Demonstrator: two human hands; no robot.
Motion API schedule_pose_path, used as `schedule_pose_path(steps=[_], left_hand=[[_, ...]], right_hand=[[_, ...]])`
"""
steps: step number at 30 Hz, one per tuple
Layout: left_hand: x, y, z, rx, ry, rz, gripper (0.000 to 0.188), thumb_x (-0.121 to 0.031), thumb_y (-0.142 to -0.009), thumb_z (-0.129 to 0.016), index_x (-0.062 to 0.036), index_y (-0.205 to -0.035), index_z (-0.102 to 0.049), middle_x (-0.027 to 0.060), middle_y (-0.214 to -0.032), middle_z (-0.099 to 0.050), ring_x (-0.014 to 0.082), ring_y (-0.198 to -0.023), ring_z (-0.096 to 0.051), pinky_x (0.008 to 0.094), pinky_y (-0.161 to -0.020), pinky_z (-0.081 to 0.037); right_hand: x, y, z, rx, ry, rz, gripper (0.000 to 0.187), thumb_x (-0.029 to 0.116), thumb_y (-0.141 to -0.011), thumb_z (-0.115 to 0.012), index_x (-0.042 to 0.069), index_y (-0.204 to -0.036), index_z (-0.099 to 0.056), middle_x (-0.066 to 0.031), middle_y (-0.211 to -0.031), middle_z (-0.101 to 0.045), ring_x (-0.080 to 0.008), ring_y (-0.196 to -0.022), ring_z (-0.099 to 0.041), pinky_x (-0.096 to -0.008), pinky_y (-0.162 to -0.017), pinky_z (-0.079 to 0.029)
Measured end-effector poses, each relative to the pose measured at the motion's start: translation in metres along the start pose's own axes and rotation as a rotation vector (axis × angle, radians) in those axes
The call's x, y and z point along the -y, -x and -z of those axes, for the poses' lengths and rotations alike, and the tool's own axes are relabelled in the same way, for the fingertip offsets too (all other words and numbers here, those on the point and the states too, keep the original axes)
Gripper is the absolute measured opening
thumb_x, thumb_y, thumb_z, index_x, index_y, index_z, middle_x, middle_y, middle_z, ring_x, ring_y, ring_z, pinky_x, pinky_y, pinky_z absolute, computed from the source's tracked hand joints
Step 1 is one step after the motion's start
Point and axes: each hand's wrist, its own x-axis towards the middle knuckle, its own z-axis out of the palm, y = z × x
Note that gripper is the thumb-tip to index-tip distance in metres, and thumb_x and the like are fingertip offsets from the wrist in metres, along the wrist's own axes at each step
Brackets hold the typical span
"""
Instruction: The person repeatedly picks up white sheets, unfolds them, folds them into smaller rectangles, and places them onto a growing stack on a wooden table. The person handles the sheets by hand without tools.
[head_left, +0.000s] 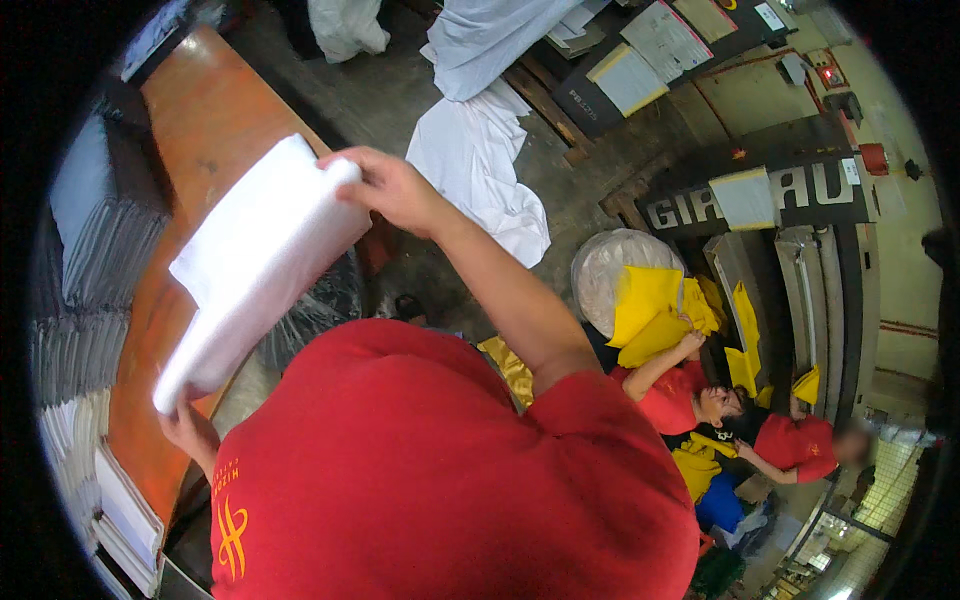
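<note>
A folded white cloth (265, 235) is stretched between my two hands above the edge of an orange-brown table (215, 100). My right hand (385, 185) pinches its upper right corner, thumb and fingers closed on the fabric. At the lower left end, my left hand (190, 430) grips the cloth from beneath; part of its fingers is hidden behind the fabric. The cloth hangs tilted, with a rolled or folded edge along its near side.
Tall stacks of folded grey and white cloth (105, 230) line the table's left side. Loose white fabric (475, 160) lies on the floor ahead. To the right, two people in red shirts handle yellow cloth (650, 310) beside dark racks (765, 185) and a plastic-wrapped roll (610, 265).
</note>
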Motion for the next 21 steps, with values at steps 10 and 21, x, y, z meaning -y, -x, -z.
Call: schedule_pose_path(steps=[10,21], left_hand=[[0.105,-0.080,-0.050,0.332,-0.252,0.369,0.094,-0.011,-0.076,-0.075,-0.0047,-0.149,-0.016,0.0194,-0.148,-0.029,0.0295,-0.135,-0.033,0.0398,-0.111,-0.031],[0.076,-0.066,-0.075,-0.016,0.181,0.374,0.080,-0.002,-0.079,-0.069,0.0017,-0.145,-0.024,0.0177,-0.142,-0.041,0.0255,-0.129,-0.041,0.0374,-0.111,-0.029]], right_hand=[[-0.108,-0.094,-0.020,0.195,0.151,-0.629,0.101,0.052,-0.079,-0.072,-0.007,-0.146,-0.024,-0.0215,-0.135,-0.048,-0.0236,-0.117,-0.053,-0.0327,-0.100,-0.041],[-0.096,-0.054,-0.035,-0.182,0.276,-0.421,0.047,0.024,-0.083,-0.073,-0.004,-0.116,-0.057,-0.0149,-0.106,-0.065,-0.0235,-0.096,-0.061,-0.0336,-0.084,-0.047]])
